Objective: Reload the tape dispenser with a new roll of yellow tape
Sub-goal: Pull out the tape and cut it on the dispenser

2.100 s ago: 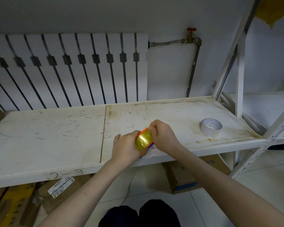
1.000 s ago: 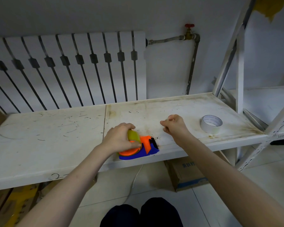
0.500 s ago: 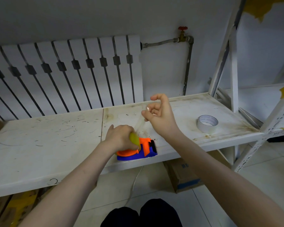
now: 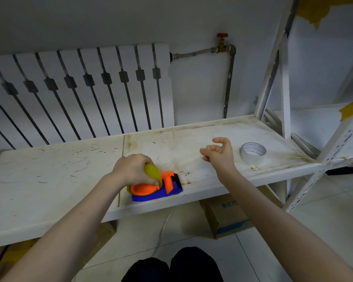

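An orange and blue tape dispenser lies on the white shelf, close to its front edge. A yellow tape roll sits in the dispenser. My left hand is clamped over the top of the roll and holds it down. To the right, my right hand hovers above the shelf with its fingers loosely curled and apart. I see nothing in it; any strip of tape is too faint to make out.
A white tape roll stands on the shelf at the right. A radiator and a pipe with a red valve line the back wall. Shelf uprights rise at the right. Cardboard boxes lie under the shelf.
My right hand has dropped from above the dispenser and moved right, toward the white roll. My left hand stays on the yellow roll and dispenser.
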The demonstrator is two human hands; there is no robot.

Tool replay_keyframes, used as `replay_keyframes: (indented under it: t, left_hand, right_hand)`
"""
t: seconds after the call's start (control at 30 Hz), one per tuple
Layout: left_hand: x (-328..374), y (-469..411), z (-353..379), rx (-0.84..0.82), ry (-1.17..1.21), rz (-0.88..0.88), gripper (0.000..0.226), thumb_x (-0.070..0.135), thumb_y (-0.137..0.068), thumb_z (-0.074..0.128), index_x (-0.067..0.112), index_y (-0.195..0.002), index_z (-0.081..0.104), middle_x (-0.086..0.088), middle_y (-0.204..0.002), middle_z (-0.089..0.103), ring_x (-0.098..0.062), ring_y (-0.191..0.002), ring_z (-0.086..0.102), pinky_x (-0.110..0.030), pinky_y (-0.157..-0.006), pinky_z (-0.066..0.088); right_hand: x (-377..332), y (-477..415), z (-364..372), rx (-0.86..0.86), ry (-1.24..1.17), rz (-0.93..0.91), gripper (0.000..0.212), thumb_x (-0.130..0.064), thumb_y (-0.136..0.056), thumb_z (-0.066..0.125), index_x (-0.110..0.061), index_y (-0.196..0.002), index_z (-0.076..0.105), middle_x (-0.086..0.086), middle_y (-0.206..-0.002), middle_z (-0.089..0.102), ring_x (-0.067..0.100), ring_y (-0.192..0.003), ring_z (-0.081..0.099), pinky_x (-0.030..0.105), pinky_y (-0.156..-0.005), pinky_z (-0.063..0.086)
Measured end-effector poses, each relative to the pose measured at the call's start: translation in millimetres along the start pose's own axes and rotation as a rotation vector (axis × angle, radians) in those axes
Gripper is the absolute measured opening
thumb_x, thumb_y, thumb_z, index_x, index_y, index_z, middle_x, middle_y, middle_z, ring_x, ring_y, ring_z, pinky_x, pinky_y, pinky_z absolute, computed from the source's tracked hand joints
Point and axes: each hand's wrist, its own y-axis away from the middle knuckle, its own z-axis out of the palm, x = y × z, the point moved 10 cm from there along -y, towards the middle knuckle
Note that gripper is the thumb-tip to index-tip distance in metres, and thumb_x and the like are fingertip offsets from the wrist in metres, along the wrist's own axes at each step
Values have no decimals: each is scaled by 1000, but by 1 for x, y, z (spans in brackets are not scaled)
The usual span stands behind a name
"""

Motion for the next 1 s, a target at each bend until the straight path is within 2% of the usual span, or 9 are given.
replay_keyframes:
  t: [0.2, 0.3, 0.5, 0.63, 0.7, 0.8, 0.9, 1.0]
  left_hand:
    - [-12, -3, 9, -77, 19, -22, 68, 60, -60, 76, 26, -118, 62, 5, -119, 63, -19, -108, 56, -38, -85, 52]
    - [-11, -7, 9, -98, -1, -25, 70, 53, -62, 78, 24, -122, 59, 2, -125, 60, -22, -111, 55, -40, -88, 53]
    - [-9, -12, 13, -90, -79, -63, 77, 45, -67, 76, 27, -136, 47, 0, -140, 48, -25, -128, 45, -40, -95, 47]
    - [21, -8, 16, -77, -101, 73, 82, 41, -72, 70, 28, -144, 34, -2, -143, 42, -26, -132, 41, -48, -108, 35]
    - [46, -3, 16, 29, -79, 196, 67, 38, -77, 64, 27, -140, 43, 1, -141, 47, -22, -130, 44, -46, -110, 33]
    - [68, 6, 22, 143, -158, 296, 39, 29, -85, 52, 27, -123, 59, 3, -126, 60, -21, -116, 55, -40, -108, 31]
    - [65, 8, 34, 122, -211, 291, 29, 26, -87, 47, 27, -110, 66, 3, -113, 65, -20, -105, 60, -43, -113, 23]
    - [59, 8, 37, 153, -144, 304, 25, 29, -85, 49, 26, -103, 67, 5, -108, 67, -18, -102, 60, -43, -114, 22]
  right_hand:
    - [57, 1, -14, 76, 35, 181, 41, 2, -82, 63, -13, -113, 41, 8, -100, 52, 21, -86, 59, 21, -67, 50]
    - [72, 1, -12, 62, 115, 200, 41, 1, -83, 63, -10, -117, 42, 10, -106, 51, 24, -92, 59, 22, -69, 51]
    - [86, 1, -14, 49, 121, 240, 40, 0, -83, 63, -9, -117, 43, 8, -101, 49, 17, -81, 56, 31, -81, 54]
    - [96, 5, -16, 65, 144, 264, 40, -1, -84, 63, -7, -118, 44, 6, -97, 50, 18, -80, 56, 29, -77, 53]
    - [101, 7, -17, 73, 153, 279, 39, -3, -85, 64, -9, -118, 45, 7, -100, 51, 21, -83, 58, 25, -73, 53]
    - [103, 10, -18, 67, 168, 288, 37, -5, -85, 64, -11, -116, 45, 6, -99, 51, 17, -75, 57, 28, -77, 54]
    - [101, 11, -18, 31, 162, 276, 34, -3, -84, 64, -12, -111, 46, 6, -92, 52, 15, -72, 55, 25, -69, 53]
    - [101, 11, -19, -1, 195, 279, 34, -1, -83, 63, -11, -111, 46, 2, -87, 51, 15, -70, 53, 25, -66, 51]
